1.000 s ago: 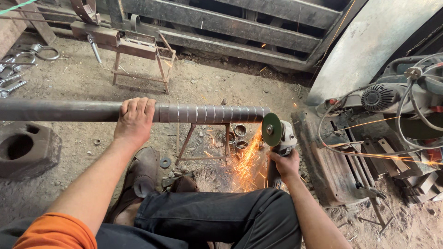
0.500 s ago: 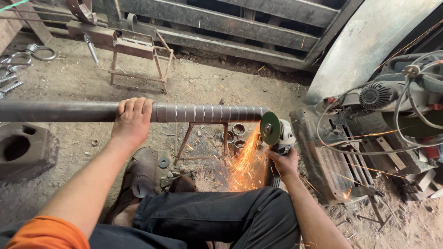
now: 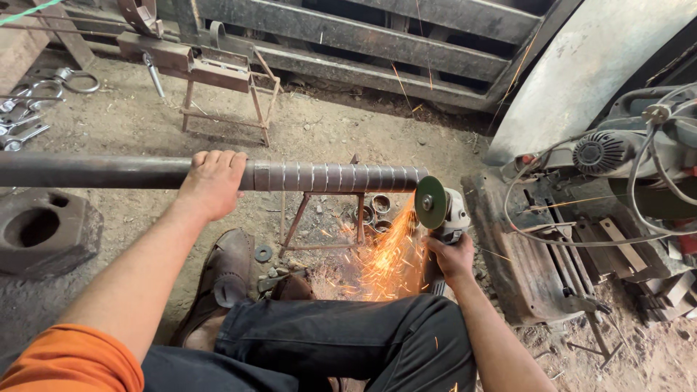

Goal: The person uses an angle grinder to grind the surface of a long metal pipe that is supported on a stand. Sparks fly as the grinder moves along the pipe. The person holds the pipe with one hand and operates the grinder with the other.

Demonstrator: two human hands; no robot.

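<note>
A long dark steel pipe [image 3: 109, 173] lies level across a small metal stand [image 3: 319, 218]. Its right part carries several evenly spaced cut marks [image 3: 341, 177]. My left hand [image 3: 213, 183] grips the pipe from above, just left of the marks. My right hand [image 3: 451, 259] holds an angle grinder [image 3: 444, 212] whose green disc [image 3: 430, 202] meets the pipe's right end. Orange sparks [image 3: 385, 261] spray down toward my dark trouser leg [image 3: 348, 334]. Several cut rings [image 3: 374, 210] lie on the ground under the pipe end.
A second rusty stand [image 3: 225, 94] is at the back, before a steel-barred wall. A heavy block with a hole [image 3: 40, 231] sits at the left, spanners [image 3: 22, 123] beyond it. Machines, cables and scrap [image 3: 617, 181] crowd the right. My shoe [image 3: 221, 276] rests on dirt.
The grinder stays at the pipe's right end, still throwing sparks. Both hands keep their grips. The view has shifted slightly.
</note>
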